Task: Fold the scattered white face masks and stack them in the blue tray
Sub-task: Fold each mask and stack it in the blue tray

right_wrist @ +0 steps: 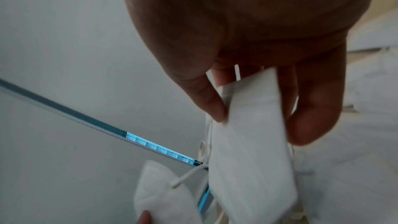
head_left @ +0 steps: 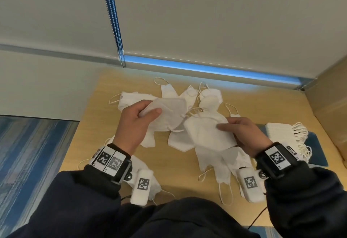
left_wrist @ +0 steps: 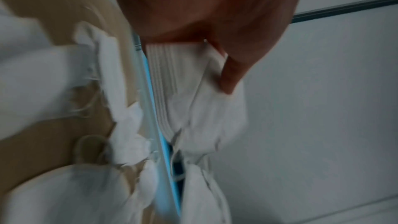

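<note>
Several white face masks (head_left: 208,99) lie scattered on the wooden table (head_left: 163,166). My left hand (head_left: 150,110) holds one white mask (head_left: 167,114) lifted above the pile, thumb on top; in the left wrist view the thumb (left_wrist: 230,74) presses into that mask (left_wrist: 193,94). My right hand (head_left: 223,128) pinches a second mask (head_left: 204,134) at its right side. The right wrist view shows the thumb (right_wrist: 207,100) and fingers (right_wrist: 312,117) pinching this mask (right_wrist: 249,151). The blue tray (head_left: 317,144) at the right holds a stack of folded masks (head_left: 281,132).
A cardboard box (head_left: 334,102) stands against the table's right side, just past the tray. A window blind with a bead chain (head_left: 112,22) hangs behind the table. The table's left edge drops to blue carpet (head_left: 32,153). More masks (head_left: 221,164) lie near my wrists.
</note>
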A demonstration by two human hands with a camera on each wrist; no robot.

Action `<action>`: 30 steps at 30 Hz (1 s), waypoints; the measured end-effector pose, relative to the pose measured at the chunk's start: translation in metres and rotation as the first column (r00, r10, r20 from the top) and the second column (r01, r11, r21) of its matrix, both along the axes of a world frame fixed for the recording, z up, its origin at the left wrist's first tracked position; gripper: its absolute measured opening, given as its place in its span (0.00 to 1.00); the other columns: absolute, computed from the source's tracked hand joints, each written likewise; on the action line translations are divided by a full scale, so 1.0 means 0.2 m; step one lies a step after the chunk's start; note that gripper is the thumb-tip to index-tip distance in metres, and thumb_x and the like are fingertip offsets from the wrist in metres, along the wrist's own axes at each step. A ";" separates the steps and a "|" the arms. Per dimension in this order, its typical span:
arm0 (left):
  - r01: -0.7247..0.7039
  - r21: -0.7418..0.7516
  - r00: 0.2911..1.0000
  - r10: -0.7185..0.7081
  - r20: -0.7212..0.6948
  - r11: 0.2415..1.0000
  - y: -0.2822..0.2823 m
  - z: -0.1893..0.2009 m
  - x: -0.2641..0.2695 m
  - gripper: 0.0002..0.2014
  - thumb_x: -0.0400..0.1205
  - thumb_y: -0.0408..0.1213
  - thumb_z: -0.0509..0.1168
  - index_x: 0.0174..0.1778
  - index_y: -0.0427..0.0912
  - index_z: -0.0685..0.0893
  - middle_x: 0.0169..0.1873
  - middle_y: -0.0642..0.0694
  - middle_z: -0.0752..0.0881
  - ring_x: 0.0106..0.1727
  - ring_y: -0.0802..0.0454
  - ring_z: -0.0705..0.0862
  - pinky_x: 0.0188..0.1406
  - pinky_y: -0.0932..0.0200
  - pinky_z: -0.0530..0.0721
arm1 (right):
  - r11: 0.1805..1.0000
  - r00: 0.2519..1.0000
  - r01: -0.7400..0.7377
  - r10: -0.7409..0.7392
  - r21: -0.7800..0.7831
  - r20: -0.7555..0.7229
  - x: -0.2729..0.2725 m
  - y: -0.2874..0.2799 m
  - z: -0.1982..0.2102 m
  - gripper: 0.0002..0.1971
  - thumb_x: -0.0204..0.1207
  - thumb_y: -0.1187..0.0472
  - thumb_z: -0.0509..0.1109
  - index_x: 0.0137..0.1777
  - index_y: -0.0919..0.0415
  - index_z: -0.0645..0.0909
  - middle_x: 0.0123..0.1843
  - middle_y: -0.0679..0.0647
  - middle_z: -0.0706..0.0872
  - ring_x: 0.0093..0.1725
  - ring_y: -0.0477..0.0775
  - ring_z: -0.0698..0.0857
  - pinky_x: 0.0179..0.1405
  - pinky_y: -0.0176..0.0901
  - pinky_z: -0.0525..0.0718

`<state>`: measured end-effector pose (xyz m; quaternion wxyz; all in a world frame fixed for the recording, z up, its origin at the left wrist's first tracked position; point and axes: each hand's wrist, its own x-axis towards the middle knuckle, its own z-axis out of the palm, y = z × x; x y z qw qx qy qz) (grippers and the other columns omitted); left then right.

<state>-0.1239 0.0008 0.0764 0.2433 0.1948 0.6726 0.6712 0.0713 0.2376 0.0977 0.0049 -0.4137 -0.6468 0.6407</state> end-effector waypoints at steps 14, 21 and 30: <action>0.104 -0.116 0.819 -0.151 -0.554 0.988 0.08 0.07 0.16 0.18 0.72 0.24 0.77 0.42 0.55 0.85 0.75 0.52 0.76 0.79 0.52 0.71 0.77 0.47 0.71 | 0.887 0.965 0.108 -0.201 -0.448 -0.166 -0.17 -0.29 -0.09 0.14 0.82 0.73 0.64 0.63 0.63 0.85 0.60 0.61 0.91 0.53 0.62 0.92 0.43 0.56 0.93; 0.551 -0.274 0.789 -0.599 -0.137 0.788 0.01 0.00 0.09 0.22 0.74 0.34 0.80 0.58 0.64 0.89 0.89 0.52 0.54 0.89 0.63 0.49 0.83 0.52 0.65 | 0.897 0.956 0.047 -0.168 -0.439 -0.241 -0.17 -0.35 -0.13 0.18 0.84 0.60 0.68 0.71 0.65 0.83 0.69 0.68 0.86 0.60 0.68 0.87 0.46 0.54 0.90; 0.286 -0.099 0.939 -0.258 0.228 0.953 0.02 -0.08 0.06 0.20 0.78 0.25 0.76 0.62 0.45 0.83 0.38 0.46 0.90 0.39 0.43 0.90 0.38 0.47 0.92 | 0.912 0.949 -0.048 -0.085 -0.407 -0.303 -0.13 -0.33 -0.17 0.19 0.78 0.61 0.77 0.67 0.67 0.85 0.61 0.66 0.90 0.60 0.68 0.87 0.52 0.56 0.87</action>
